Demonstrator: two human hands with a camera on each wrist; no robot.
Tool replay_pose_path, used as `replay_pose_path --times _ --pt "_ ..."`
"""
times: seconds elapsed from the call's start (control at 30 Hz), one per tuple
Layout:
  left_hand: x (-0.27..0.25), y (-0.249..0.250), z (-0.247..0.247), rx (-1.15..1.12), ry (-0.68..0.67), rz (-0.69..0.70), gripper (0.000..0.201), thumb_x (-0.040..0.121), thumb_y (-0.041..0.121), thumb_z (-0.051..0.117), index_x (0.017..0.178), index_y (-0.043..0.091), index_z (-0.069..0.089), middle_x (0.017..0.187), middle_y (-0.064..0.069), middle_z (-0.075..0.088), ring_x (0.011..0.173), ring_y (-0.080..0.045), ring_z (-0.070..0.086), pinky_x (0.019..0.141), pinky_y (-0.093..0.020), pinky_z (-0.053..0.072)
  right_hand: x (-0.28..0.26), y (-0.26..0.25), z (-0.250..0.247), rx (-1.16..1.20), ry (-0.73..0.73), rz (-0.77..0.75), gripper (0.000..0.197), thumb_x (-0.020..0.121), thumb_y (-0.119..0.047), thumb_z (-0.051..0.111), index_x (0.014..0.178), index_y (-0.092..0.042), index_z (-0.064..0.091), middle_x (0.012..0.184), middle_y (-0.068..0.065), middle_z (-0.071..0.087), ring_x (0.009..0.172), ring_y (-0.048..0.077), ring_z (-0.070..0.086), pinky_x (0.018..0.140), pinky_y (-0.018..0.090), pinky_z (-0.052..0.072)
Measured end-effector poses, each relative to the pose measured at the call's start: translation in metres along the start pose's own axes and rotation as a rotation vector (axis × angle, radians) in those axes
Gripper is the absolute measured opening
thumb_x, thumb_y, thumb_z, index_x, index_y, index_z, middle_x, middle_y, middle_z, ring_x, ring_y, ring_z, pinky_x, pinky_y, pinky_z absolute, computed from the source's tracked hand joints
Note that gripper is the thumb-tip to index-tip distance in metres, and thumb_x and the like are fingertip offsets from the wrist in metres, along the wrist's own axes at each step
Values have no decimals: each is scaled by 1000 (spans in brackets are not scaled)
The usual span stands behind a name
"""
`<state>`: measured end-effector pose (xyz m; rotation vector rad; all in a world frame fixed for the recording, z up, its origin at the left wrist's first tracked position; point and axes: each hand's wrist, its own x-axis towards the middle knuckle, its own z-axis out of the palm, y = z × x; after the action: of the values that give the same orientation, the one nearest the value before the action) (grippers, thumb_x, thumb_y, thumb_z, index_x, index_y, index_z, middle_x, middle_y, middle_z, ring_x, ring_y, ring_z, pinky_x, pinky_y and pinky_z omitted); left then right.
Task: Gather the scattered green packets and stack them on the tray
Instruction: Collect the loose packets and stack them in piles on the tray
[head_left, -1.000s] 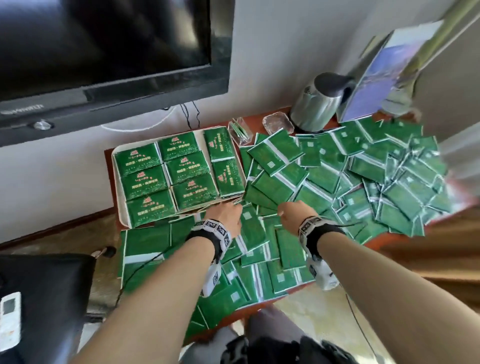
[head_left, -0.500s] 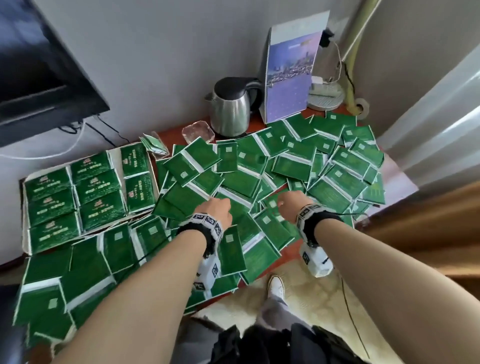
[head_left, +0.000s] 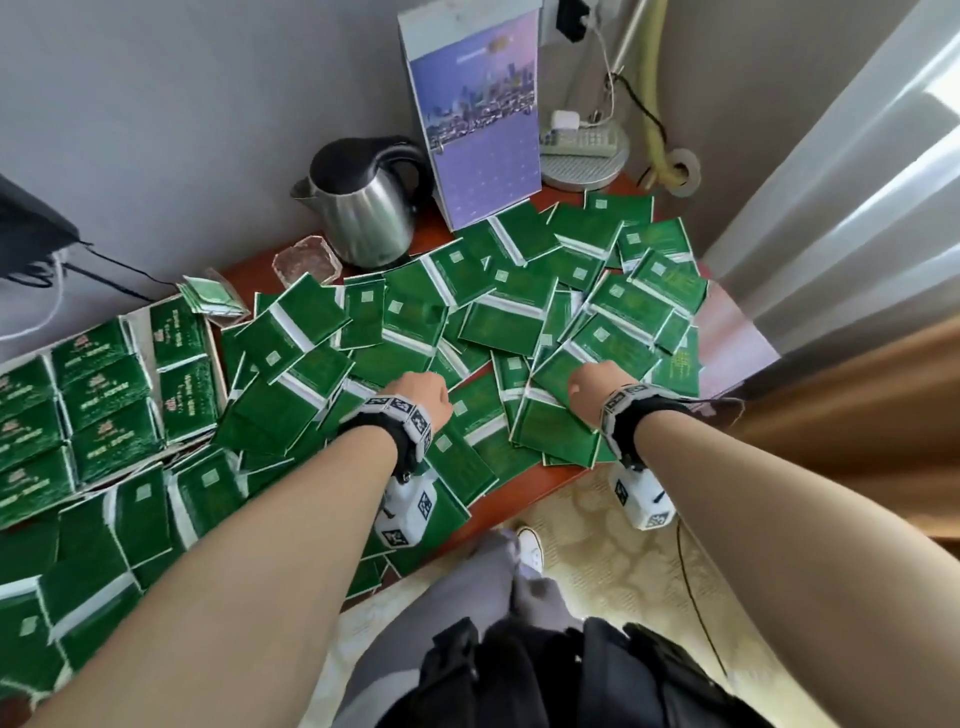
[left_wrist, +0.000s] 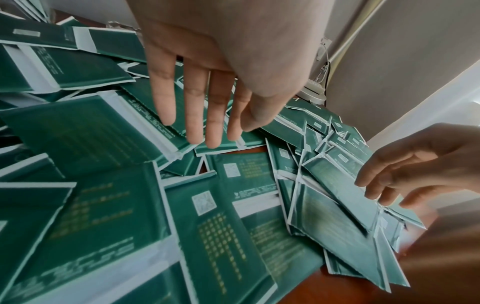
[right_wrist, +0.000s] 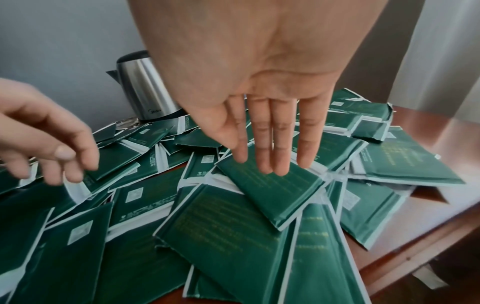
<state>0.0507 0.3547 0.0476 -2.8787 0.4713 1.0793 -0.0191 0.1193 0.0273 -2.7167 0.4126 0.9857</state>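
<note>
Several green packets (head_left: 498, 322) lie scattered in overlapping heaps over the reddish table (head_left: 727, 332). The white tray (head_left: 139, 322) at the left holds neat rows of green packets (head_left: 104, 384). My left hand (head_left: 423, 392) hovers over the middle of the pile, its straight fingers (left_wrist: 197, 115) spread just above a packet (left_wrist: 85, 131), holding nothing. My right hand (head_left: 595, 387) hangs a little to the right. Its straight fingers (right_wrist: 272, 144) point down at a tilted packet (right_wrist: 270, 189), at or just above its top edge.
A steel kettle (head_left: 366, 208) stands at the back against the wall, a glass ashtray (head_left: 306, 260) to its left. An upright calendar card (head_left: 475, 114) and a phone (head_left: 579, 143) stand at the back right. A curtain (head_left: 841, 218) hangs right of the table's edge.
The view has swung right, off the TV and tray, toward the right part of the pile. Both hands have moved with it over the scattered packets and stay empty.
</note>
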Motion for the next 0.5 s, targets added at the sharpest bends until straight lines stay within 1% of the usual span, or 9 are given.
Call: replay_pose_path --times 0.07,0.13,0.2,0.3,0.37,0.43,0.5 --pt "9 -6 -4 -5 8 -10 21 101 26 47 106 21 66 97 -6 67 76 -24 61 66 -31 51 8 -4 -6 -24 -11 -4 23 97 -9 43 95 -3 64 96 14 64 83 31 62 67 34 51" --pt "18 -15 -9 -29 14 -27 21 100 27 48 107 23 67 99 -4 66 79 -24 62 70 -33 54 19 -11 -13 -38 -1 -12 18 95 -7 43 89 -5 60 89 13 61 76 29 59 63 33 47" --pt "27 -27 -16 -62 23 -42 21 100 28 48 105 22 68 100 -5 68 82 -26 64 72 -33 56 30 -23 -24 -55 13 -26 18 94 -7 44 89 -5 60 87 12 61 74 28 60 61 33 47" --pt "38 -56 -27 -113 34 -85 19 99 29 50 105 23 67 103 -6 68 85 -27 64 74 -33 55 53 -56 -43 -98 8 -72 20 95 -8 44 92 -4 64 88 12 63 75 28 61 61 33 48" --pt "45 -78 -35 -143 42 -116 17 98 28 50 104 25 66 104 -5 67 85 -26 64 74 -34 55 69 -85 -56 -135 5 -103 19 95 -6 43 87 -5 60 91 13 63 76 29 59 62 33 47" --pt "53 -103 -39 -184 58 -159 18 97 26 50 102 25 68 103 -5 68 82 -26 64 71 -34 56 83 -115 -64 -163 9 -141 16 93 -6 43 84 -7 56 92 12 62 79 30 58 65 34 47" --pt "58 -130 -41 -240 89 -228 19 97 25 52 101 20 70 100 -7 70 79 -27 64 68 -32 52 96 -145 -66 -182 12 -180 13 92 -7 43 85 -9 54 91 12 61 80 30 57 66 35 46"
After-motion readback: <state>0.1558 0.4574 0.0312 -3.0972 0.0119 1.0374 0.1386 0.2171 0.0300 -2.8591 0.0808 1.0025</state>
